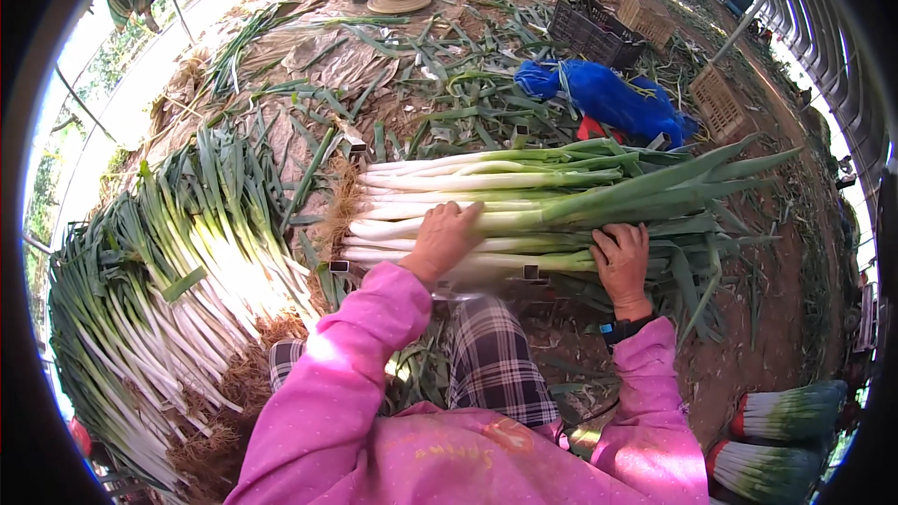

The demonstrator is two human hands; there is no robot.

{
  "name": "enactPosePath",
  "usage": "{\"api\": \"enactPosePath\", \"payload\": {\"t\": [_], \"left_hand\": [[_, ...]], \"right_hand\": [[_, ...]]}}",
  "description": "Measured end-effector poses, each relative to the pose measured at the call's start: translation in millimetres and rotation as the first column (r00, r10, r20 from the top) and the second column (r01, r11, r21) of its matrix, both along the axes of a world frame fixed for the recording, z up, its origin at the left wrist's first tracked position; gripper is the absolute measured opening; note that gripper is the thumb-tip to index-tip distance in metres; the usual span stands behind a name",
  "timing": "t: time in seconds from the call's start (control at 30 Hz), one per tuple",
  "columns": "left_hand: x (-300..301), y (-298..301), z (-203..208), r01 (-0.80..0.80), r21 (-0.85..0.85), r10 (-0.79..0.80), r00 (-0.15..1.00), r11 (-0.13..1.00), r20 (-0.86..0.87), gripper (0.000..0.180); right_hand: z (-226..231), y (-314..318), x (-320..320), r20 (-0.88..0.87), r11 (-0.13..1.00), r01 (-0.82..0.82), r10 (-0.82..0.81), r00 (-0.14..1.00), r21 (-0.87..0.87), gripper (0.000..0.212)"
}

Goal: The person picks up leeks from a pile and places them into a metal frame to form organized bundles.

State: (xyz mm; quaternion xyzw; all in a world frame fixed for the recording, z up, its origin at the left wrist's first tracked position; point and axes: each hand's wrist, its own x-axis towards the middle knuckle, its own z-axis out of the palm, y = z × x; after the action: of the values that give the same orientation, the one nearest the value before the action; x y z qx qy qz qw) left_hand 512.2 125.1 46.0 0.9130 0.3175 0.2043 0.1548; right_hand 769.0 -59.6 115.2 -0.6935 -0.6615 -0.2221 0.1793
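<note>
A pile of long green onions (pixel 524 194) lies crosswise before me, white stalks and roots to the left, green leaves to the right. They rest between short square metal posts (pixel 531 272) of a low rack. My left hand (pixel 447 238) is closed over the white stalks, its fingertips on a thick one that lies on top. Farther right, my right hand (pixel 624 266) curls its fingers over the near edge of the pile where the leaves begin. Part of what its fingers grip is hidden.
A large heap of green onions (pixel 178 290) lies at my left. Two tied bundles (pixel 772 472) sit at the lower right. Beyond the rack are a blue sack (pixel 613 98), a dark crate (pixel 594 33), a tan crate (pixel 718 105), a round-based post (pixel 399 2) and scattered leaves.
</note>
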Motion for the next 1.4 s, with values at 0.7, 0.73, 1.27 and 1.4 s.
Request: {"api": "enactPosePath", "payload": {"t": [0.7,0.73,1.27,1.4], "left_hand": [[1.1,-1.9,2.3,0.001,0.102,-0.036,0.942,0.995,0.335,0.037],[4.3,2.3,6.5,0.024,0.123,-0.064,0.942,0.992,0.330,0.037],[-28.6,113.1,-33.6,-0.069,-0.054,0.070,0.997,0.996,0.018,0.048],[-67.6,140.7,-54.9,-0.257,-0.126,0.211,0.932,0.958,-0.296,0.064]], "right_hand": [[-33.4,26.2,-38.3,-0.153,0.979,-0.145,0.123,0.981,-0.143,0.031],[-30.5,24.5,-38.8,-0.148,0.979,-0.145,0.123,0.981,-0.145,0.031],[23.5,136.0,3.7,-0.224,0.780,-0.099,-0.054,0.973,-0.618,0.026],[15.5,153.1,3.5,-0.065,0.856,-0.221,0.217,0.974,-0.467,0.030]]}}
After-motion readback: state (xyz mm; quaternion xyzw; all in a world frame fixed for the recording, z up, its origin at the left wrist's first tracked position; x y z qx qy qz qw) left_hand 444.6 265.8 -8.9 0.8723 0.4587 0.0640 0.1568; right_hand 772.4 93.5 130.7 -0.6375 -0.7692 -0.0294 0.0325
